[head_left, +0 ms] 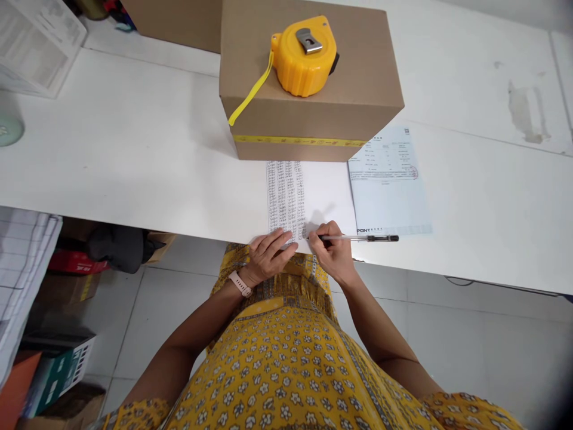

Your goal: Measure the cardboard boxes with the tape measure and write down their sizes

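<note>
My right hand [335, 252] is closed round a pen [353, 237] with a clear barrel and black cap end, its tip down at the sheet. Under it lies a white sheet of paper [329, 191] with several columns of small handwriting. My left hand [271, 254] rests flat on the lower edge of that sheet, fingers stretched out, with a pale band on the wrist. The far part of the sheet reaches the foot of a brown cardboard box [313, 122], which may cover some of it. On the box sits a yellow tape measure [304, 57] with a wrist strap.
A printed pale blue document [389, 185] lies right of the sheet. Another cardboard box [176, 21] and a white box [38, 45] stand at the back left, near a green round object [9, 130]. The white table's front edge [134, 229] runs close to my body.
</note>
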Demonstrator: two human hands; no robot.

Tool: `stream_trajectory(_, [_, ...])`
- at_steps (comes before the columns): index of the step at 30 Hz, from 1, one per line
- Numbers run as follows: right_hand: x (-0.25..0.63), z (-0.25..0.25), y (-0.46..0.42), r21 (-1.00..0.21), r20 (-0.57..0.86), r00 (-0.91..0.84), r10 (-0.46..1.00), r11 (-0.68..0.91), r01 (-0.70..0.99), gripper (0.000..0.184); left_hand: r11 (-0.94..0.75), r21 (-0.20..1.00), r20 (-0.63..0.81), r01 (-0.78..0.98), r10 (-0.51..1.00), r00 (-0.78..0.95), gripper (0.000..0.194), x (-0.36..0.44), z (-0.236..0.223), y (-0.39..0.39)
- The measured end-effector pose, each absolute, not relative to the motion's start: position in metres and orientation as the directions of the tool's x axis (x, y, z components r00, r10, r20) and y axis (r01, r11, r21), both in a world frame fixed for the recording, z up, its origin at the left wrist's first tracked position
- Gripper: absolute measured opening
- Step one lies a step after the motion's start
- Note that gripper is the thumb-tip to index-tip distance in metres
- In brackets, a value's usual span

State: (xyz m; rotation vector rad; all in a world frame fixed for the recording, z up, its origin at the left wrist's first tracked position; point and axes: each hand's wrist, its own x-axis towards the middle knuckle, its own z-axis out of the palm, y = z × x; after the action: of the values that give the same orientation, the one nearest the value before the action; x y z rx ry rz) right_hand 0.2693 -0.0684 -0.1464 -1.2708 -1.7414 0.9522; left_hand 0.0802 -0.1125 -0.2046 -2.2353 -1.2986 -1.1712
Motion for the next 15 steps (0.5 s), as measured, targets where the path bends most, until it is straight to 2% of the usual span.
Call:
stream_trajectory(7, [0.2697, -0.1476, -0.0689, -0.892, 0.153, -0.196, 0.969, 0.221, 0.395, 0.023, -0.573, 0.169, 0.781, 0.802, 0.574, 0.245, 0.018, 0.0808, -0.2075, -0.113])
stream_trajectory(15, [0.2696, -0.1489, -0.0706, -0.916, 0.111, -0.203, 0.973, 0.179, 0.359, 0.023, -0.564, 0.155, 0.781, 0.811, 0.573, 0.249, 0.017, 0.0803, -0.2057, -0.1128])
